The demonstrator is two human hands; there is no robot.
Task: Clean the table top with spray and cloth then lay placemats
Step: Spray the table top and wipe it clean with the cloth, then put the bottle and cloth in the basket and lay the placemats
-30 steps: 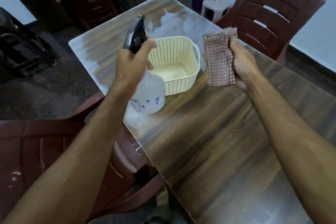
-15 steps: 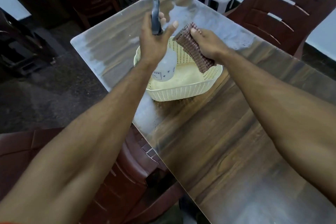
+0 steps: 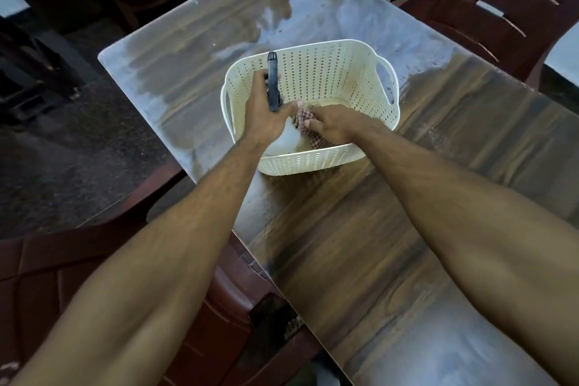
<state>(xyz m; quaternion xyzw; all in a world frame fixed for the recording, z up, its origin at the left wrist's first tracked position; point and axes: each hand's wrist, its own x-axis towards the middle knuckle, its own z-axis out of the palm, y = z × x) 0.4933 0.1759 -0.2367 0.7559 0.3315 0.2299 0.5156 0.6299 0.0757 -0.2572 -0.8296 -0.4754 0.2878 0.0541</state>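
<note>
At the middle of the frame we see the left hand [image 3: 264,114] with its fingers curled round the neck of the spray bottle [image 3: 283,138], whose dark trigger head points up and whose pale body sits low inside the cream perforated basket [image 3: 316,163]. Just right of it, the right hand [image 3: 335,124] pinches the checked cloth [image 3: 308,125], bunched and pressed down in the basket. The basket stands on the glossy wooden table [image 3: 376,244].

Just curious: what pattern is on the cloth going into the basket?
A small red-and-white check; the cloth shows in the head view, held by the right hand.
</note>
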